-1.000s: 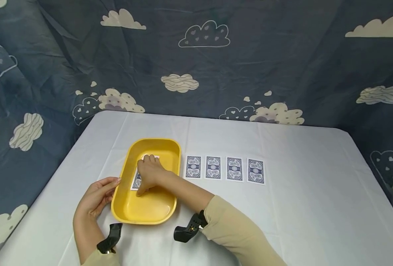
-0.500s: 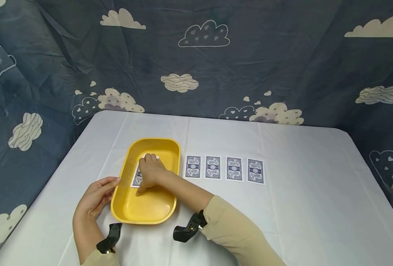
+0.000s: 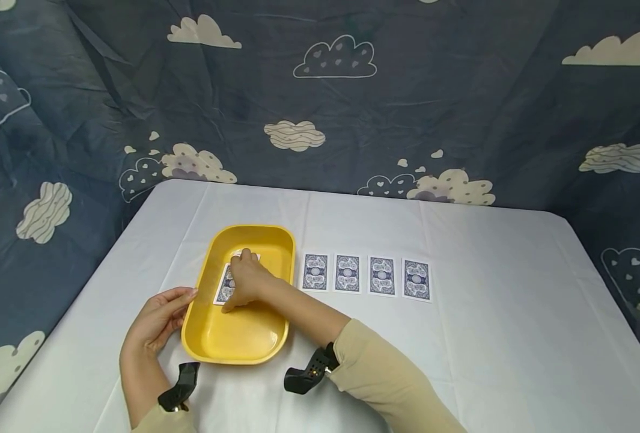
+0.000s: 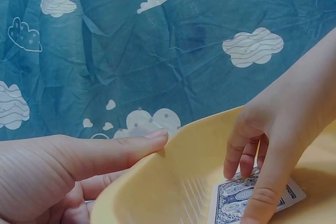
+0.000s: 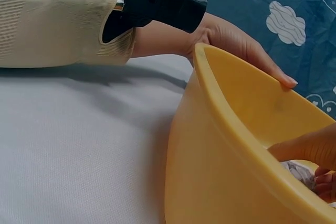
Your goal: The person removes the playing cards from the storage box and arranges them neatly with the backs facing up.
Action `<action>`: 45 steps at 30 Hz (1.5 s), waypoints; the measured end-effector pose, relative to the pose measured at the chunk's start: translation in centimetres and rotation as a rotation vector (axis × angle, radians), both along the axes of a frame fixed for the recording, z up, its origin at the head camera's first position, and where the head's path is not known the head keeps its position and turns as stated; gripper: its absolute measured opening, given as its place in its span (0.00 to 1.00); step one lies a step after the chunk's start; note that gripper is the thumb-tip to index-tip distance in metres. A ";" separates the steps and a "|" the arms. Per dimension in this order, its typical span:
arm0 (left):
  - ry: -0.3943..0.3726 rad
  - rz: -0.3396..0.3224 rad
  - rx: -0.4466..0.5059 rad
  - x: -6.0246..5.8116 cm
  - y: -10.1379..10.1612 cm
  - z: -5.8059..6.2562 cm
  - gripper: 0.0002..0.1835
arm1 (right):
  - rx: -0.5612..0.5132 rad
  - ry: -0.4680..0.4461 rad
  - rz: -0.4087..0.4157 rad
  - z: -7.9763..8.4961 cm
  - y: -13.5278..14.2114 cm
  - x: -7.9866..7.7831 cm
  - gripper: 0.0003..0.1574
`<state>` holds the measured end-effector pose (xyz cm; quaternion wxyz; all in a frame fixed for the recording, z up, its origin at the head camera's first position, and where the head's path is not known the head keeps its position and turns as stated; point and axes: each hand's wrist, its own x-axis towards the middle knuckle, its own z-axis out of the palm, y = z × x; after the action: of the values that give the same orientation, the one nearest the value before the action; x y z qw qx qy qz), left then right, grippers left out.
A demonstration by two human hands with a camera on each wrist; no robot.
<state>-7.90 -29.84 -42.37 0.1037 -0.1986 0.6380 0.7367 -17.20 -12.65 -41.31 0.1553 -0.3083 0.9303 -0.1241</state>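
My left hand (image 3: 160, 316) pinches the left rim of a yellow plastic tub (image 3: 233, 337), thumb on top of the rim and fingers under it. Inside the tub, my right hand (image 3: 250, 281) reaches down over blue-backed playing cards (image 3: 224, 290) lying face down. In the left wrist view its thumb is at the near edge of the top playing card (image 4: 231, 199) and its curled fingers are at the far edge. The right hand hides much of the cards. The right wrist view shows only a patch of them behind the tub wall.
To the right of the tub, several face-down playing cards (image 3: 381, 276) lie in a row on a white tablecloth (image 3: 503, 319). Behind the table hangs a dark blue cloth (image 3: 438, 108) printed with clouds. Black wrist cameras (image 3: 306, 374) stick out from both arms.
My right hand and the cards under it have shifted slightly toward the far end of the tub. The left hand, tub and row of cards stay where they were.
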 end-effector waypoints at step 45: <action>0.001 0.003 -0.013 -0.1 0.0 0.0 0.05 | -0.229 0.056 0.076 5.8 6.2 -0.3 0.61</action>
<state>-7.96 -29.87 -42.38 0.1009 -0.1999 0.6424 0.7329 -17.52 -6.44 -35.50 0.0975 -0.3624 0.9017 -0.2148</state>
